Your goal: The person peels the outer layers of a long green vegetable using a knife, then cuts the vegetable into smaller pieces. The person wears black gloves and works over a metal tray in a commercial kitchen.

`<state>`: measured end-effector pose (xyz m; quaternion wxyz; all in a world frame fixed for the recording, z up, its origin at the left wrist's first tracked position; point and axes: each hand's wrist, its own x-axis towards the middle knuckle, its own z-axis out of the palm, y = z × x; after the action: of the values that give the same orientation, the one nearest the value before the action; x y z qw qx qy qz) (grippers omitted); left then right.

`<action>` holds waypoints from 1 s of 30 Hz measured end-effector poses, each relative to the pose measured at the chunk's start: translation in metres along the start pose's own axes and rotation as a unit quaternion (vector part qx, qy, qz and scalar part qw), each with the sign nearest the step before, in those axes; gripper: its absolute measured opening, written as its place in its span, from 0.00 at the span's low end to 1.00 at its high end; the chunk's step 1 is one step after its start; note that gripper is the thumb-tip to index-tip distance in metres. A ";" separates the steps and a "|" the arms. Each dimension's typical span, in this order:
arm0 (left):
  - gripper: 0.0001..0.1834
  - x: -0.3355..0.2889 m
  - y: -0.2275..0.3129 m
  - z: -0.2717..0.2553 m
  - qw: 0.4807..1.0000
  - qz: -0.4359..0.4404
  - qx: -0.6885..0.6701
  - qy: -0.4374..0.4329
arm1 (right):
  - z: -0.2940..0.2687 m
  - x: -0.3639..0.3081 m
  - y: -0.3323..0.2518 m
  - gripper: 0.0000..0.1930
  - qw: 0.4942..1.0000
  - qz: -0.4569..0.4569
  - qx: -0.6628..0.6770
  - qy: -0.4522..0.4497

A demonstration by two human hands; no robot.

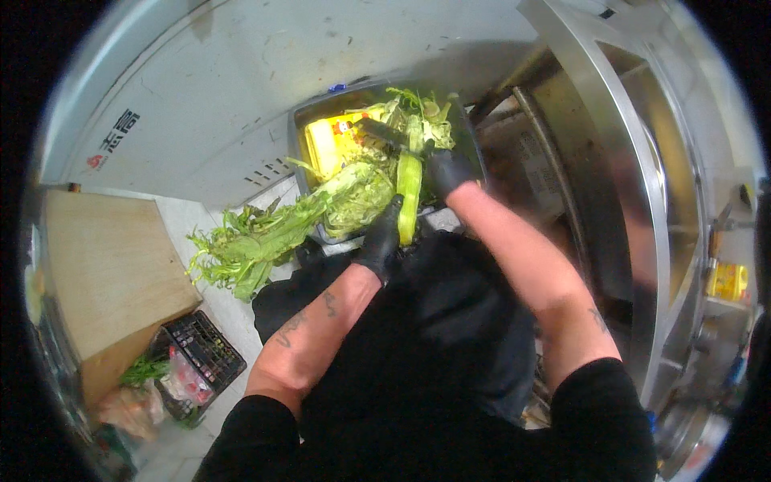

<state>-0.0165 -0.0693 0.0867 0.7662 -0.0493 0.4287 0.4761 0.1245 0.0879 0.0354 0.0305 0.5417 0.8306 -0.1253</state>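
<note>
My left hand (381,241) is closed around the lettuce stalk (409,195); its long axis runs away from me, leafy end (257,245) trailing left. My right hand (446,170) grips a knife (382,133) at the stalk's top. The bin rim (299,132) crowds my fingers.

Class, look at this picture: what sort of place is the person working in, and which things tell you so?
Probably a commercial kitchen's prep area: steel counter, a bin of vegetable scraps, gloved hands trimming a green stalk, and a black crate on the floor.
</note>
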 end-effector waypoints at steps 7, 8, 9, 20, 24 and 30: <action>0.22 -0.005 0.003 0.000 0.999 -0.033 -0.022 -0.019 | -0.013 -0.009 0.004 0.14 0.999 0.015 -0.010 -0.044; 0.22 -0.002 0.005 0.000 0.998 -0.036 -0.026 -0.037 | -0.015 -0.022 0.003 0.14 1.000 0.007 0.000 -0.024; 0.22 0.002 0.007 -0.002 0.999 -0.040 0.014 -0.020 | -0.016 -0.035 0.000 0.14 1.000 0.017 0.000 -0.025; 0.21 0.020 0.018 -0.013 0.998 0.036 0.017 -0.048 | -0.052 -0.118 -0.056 0.11 0.992 -0.035 0.094 0.074; 0.23 0.025 0.019 -0.016 0.989 0.056 -0.048 -0.125 | -0.058 -0.123 -0.066 0.13 0.994 -0.020 0.099 0.032; 0.23 0.034 0.016 -0.020 0.971 0.047 -0.127 -0.195 | -0.050 -0.118 -0.067 0.09 0.985 -0.071 0.103 0.120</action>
<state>-0.0350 -0.0472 0.0550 0.7992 -0.0319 0.2089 0.5627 0.1168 -0.0311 0.1176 -0.1346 0.4925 0.8473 -0.1462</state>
